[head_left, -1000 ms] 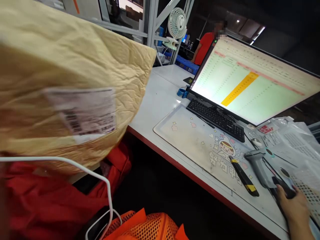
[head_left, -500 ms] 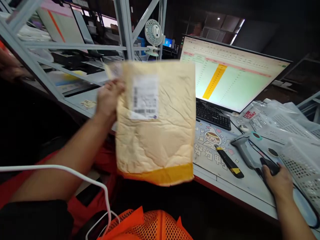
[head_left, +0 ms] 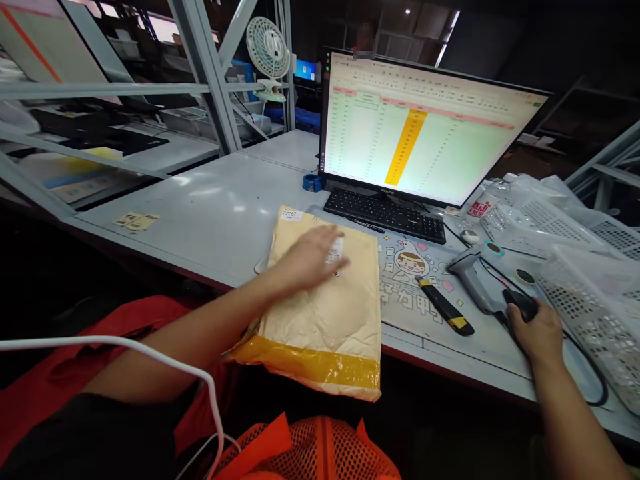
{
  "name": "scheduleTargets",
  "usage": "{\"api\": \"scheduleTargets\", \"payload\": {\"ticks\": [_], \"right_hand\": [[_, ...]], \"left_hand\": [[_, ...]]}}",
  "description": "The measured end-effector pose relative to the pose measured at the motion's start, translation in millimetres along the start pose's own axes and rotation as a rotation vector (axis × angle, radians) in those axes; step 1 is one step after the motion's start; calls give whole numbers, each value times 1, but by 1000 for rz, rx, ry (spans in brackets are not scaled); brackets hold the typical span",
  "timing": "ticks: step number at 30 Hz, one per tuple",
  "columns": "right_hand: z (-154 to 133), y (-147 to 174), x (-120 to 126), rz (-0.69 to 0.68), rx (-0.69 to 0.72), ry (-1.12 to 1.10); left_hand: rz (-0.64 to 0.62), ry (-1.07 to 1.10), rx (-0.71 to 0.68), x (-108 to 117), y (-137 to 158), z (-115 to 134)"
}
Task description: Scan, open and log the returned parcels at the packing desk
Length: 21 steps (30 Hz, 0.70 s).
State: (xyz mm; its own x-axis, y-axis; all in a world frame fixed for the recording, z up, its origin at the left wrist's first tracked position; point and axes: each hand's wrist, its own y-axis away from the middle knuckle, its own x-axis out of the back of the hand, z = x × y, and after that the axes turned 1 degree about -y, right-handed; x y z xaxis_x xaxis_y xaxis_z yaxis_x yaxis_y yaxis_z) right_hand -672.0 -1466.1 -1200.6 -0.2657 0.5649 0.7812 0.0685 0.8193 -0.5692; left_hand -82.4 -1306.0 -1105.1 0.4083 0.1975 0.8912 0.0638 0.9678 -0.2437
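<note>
- We take the keyboard (head_left: 385, 217) as our landmark; the padded envelope (head_left: 345, 317) lies in front of it, on our side, towards its left end.
- The envelope's near end, with its yellow band (head_left: 320, 363), reaches past the edge of the table (head_left: 200, 220), so the bulk of it seems to be borne by the desk mat (head_left: 483, 350) and tabletop.
- Our left hand (head_left: 310, 260), in front of the keyboard's left end, is over the envelope with fingers stretched out rather than curled. It is blurred, so we cannot tell whether it presses; a flat palm there would steady the packet. It hides part of the printed label (head_left: 335, 250).
- Our right hand (head_left: 543, 337), in front and to the right of the keyboard, has its fingers loosely curved over a black mouse (head_left: 521, 305), presumably so we can work the monitor (head_left: 425, 127) standing behind the keyboard.
- The scanner (head_left: 473, 283) and the utility knife (head_left: 444, 307) lie in front of the keyboard's right end, between our hands, probably for easy reach.
- White baskets (head_left: 590, 303) sit right of the keyboard, beyond the mouse, perhaps leaving our working space free.
</note>
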Motion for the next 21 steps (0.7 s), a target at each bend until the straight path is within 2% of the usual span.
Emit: {"api": "scheduleTargets", "payload": {"ticks": [2, 4, 6, 9, 12, 16, 19, 21], "right_hand": [[-9, 0, 6, 29, 10, 28], [-22, -2, 12, 73, 35, 40], [-39, -6, 16, 54, 56, -3], [-70, -15, 12, -177, 62, -55], [-104, -27, -2, -406, 61, 65], [-147, -42, -14, -498, -27, 251], [-173, -52, 1, -540, -122, 267], [-188, -57, 26, -630, -192, 116]], "left_hand": [[-222, -62, -129, -24, 12, 31], [-325, -158, -206, -47, 23, 50], [-342, -226, -250, -61, 28, 56], [-340, -268, -276, -64, 29, 54], [-343, -311, -297, -60, 25, 57], [-368, -337, -363, -65, 18, 75], [-380, -332, -423, -74, 16, 92], [-370, -347, -454, -80, 16, 101]]}}
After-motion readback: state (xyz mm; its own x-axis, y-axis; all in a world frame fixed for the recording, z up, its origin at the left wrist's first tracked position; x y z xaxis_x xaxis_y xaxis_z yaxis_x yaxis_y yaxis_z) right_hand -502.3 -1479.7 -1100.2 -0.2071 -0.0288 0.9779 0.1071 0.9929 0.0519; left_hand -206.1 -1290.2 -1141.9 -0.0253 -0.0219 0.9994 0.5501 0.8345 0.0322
